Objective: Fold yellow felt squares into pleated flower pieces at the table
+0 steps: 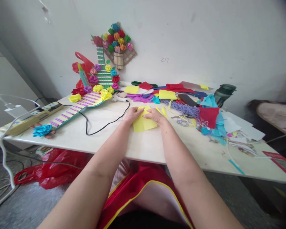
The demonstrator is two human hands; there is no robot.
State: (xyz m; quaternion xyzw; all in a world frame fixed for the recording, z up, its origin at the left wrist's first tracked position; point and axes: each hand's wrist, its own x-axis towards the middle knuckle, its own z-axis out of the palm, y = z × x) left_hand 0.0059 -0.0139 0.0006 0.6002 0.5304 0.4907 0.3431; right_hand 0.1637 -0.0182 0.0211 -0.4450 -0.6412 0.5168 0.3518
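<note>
Over the middle of the counter [71,136], the left hand [133,114] and right hand [156,116] are grasping yellow paper [144,125] between them, each grip closing on its upper part. Purple yarn [181,108] is lying beyond, to the right; a purple-striped craft piece [82,105] is lying left.

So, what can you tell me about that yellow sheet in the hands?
The bright yellow, thin, paper-like sheet looks matte and soft, perhaps crepe paper. Its upper part is bunched and creased where the bare left hand and bare right hand grip it; its lower part spreads flatter toward the near edge of the off-white tabletop. Whether it rests on the tabletop or hangs just above, I can't tell.
</note>
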